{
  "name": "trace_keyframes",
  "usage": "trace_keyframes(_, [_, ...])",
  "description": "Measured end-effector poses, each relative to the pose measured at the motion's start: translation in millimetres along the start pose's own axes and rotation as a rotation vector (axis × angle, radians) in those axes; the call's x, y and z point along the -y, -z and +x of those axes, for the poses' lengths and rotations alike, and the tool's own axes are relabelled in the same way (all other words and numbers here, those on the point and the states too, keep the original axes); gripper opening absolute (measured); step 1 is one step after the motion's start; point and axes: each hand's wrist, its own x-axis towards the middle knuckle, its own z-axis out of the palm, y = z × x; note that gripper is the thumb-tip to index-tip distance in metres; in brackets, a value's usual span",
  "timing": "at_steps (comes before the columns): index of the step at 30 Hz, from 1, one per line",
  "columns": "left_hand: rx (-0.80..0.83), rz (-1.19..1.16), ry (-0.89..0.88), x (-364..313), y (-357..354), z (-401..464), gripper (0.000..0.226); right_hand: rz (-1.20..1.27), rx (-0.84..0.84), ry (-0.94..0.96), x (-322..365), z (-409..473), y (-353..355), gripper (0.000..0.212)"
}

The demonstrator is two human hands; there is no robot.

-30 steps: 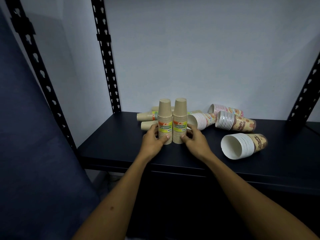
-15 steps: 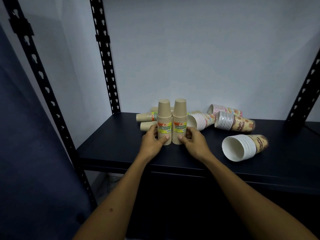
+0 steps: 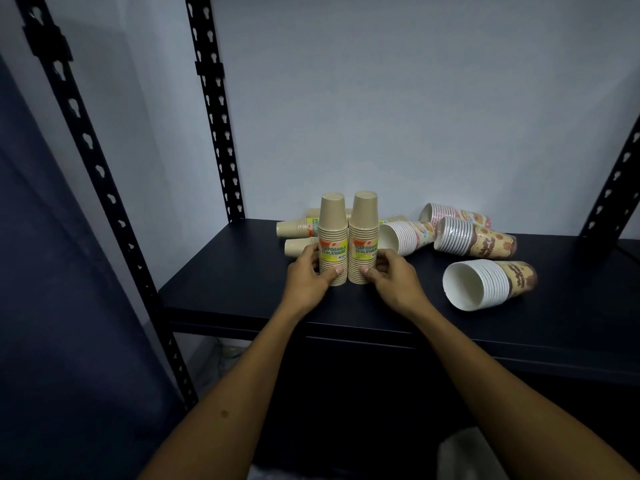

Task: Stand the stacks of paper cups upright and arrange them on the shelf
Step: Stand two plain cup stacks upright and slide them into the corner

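Two tan cup stacks stand upright, mouths down, side by side on the dark shelf (image 3: 221, 289). My left hand (image 3: 308, 275) grips the left stack (image 3: 332, 233) at its base. My right hand (image 3: 391, 277) grips the right stack (image 3: 363, 233) the same way. Behind them lie two tan stacks on their sides, the farther one (image 3: 294, 227) above the nearer one (image 3: 298, 246). To the right lie patterned stacks: a white-rimmed one (image 3: 405, 237), a pink one (image 3: 453, 213), a brown one (image 3: 474, 240) and a nearer brown one (image 3: 485, 284).
Black perforated uprights rise at the back left (image 3: 211, 109), front left (image 3: 93, 161) and right (image 3: 613, 188). A pale wall closes the back. The shelf's left part is bare. A dark blue panel (image 3: 52, 306) fills the left side.
The two upright stacks and both hands stay in place; the grip on the bases has tightened slightly. The view shifted a little.
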Motion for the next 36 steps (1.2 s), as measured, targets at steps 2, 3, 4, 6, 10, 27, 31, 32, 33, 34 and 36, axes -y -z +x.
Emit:
trace_keyframes(2, [-0.015,0.018,-0.002,0,2,-2,0.053,-0.051,-0.005,0.049,3,-3,0,0.033])
trace_keyframes(3, [-0.022,0.035,-0.006,0,4,-3,0.052,-0.072,0.000,0.074,5,-5,0,0.033])
trace_keyframes(4, [-0.028,0.055,-0.011,2,8,-5,0.051,-0.074,0.017,0.091,7,-6,-1,0.033])
trace_keyframes(6, [-0.030,0.087,-0.028,7,18,-9,0.050,-0.038,0.071,0.104,11,-10,-4,0.034])
trace_keyframes(10, [-0.031,0.127,-0.021,17,54,-19,0.054,-0.001,0.162,0.145,23,-19,-24,0.026])
trace_keyframes(27, [-0.288,0.231,0.174,61,169,14,0.047,0.085,0.400,0.216,72,51,-161,0.036])
trace_keyframes(31, [-0.293,0.219,0.207,68,170,38,0.047,0.071,0.385,0.209,66,75,-174,0.039])
trace_keyframes(32, [-0.294,0.222,0.209,70,170,43,0.047,0.068,0.374,0.205,65,81,-178,0.041])
trace_keyframes(33, [-0.296,0.227,0.211,71,169,49,0.047,0.066,0.365,0.203,65,87,-181,0.042])
trace_keyframes(34, [-0.295,0.232,0.209,72,169,54,0.047,0.065,0.361,0.199,65,91,-184,0.042])
trace_keyframes(36, [-0.291,0.240,0.213,75,169,64,0.049,0.065,0.347,0.190,66,99,-190,0.041])
